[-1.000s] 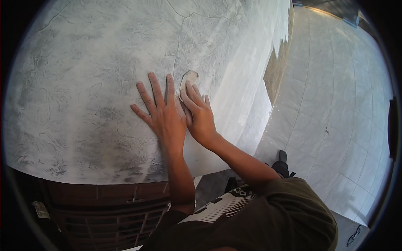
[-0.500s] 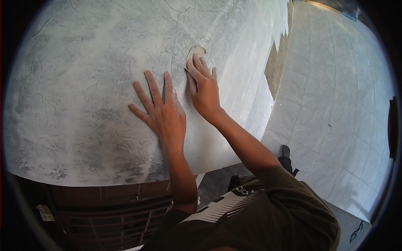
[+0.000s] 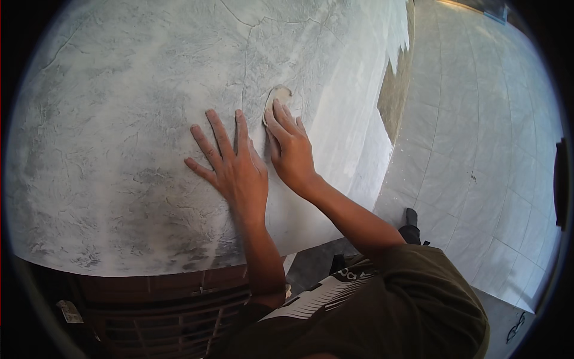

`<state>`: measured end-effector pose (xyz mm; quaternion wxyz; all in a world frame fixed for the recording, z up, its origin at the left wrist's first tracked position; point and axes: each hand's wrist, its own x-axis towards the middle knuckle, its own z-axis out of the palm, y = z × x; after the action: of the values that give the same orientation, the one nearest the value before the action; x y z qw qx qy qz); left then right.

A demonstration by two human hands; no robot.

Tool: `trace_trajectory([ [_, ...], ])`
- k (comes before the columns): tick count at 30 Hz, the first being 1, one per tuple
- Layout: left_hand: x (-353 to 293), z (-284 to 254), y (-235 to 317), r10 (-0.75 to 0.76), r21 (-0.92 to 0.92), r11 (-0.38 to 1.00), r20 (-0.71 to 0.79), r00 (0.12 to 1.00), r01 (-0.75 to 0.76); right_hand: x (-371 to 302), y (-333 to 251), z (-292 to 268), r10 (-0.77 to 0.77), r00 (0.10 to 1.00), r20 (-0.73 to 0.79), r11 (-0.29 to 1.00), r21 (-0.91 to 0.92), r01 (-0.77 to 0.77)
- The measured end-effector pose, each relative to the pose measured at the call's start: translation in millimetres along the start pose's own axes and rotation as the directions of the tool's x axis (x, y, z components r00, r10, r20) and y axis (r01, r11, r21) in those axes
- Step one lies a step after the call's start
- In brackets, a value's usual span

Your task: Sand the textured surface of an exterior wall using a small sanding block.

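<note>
A grey-white plastered wall (image 3: 143, 78), mottled and scuffed, fills the left and middle of the view. My left hand (image 3: 236, 173) lies flat against it with fingers spread, holding nothing. To its right, my right hand (image 3: 292, 152) presses a pale, thin piece of sandpaper (image 3: 278, 94) to the plaster. The sandpaper's rounded far end shows beyond the fingertips, with a darker worn spot at its edge; the rest is under the hand. A thin crack (image 3: 244, 66) runs down the plaster between both hands.
Grey floor tiles (image 3: 454, 131) stretch along the right, with white specks near the wall's ragged, bare brownish edge (image 3: 394, 93). A dark-covered foot (image 3: 411, 217) rests there. Below the wall's lower edge stands a reddish-brown grille (image 3: 161, 317). A dark coiled thing (image 3: 515, 328) lies at lower right.
My right hand has slid toward me over the plaster with the sandpaper under its fingers. My left hand stays spread in nearly the same place.
</note>
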<state>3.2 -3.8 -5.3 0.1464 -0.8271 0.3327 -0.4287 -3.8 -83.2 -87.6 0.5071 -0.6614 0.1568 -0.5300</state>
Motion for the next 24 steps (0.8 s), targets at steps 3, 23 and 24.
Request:
trace_trajectory([
  [3, 1, 3, 0, -0.027, 0.006, 1.0, 0.013, 1.0, 0.027, -27, -8, 5, 0.004, 0.997, 0.083, 1.0, -0.012, -0.003],
  [23, 1, 4, 5, -0.021, 0.03, 0.999, 0.008, 1.0, 0.021, -39, -8, 0, 0.047, 0.987, 0.156, 0.999, 0.003, -0.048],
  [24, 3, 4, 4, -0.019, 0.029, 0.999, 0.007, 1.0, 0.019, -30, -6, -2, 0.035, 0.992, 0.121, 0.999, -0.013, -0.034],
])
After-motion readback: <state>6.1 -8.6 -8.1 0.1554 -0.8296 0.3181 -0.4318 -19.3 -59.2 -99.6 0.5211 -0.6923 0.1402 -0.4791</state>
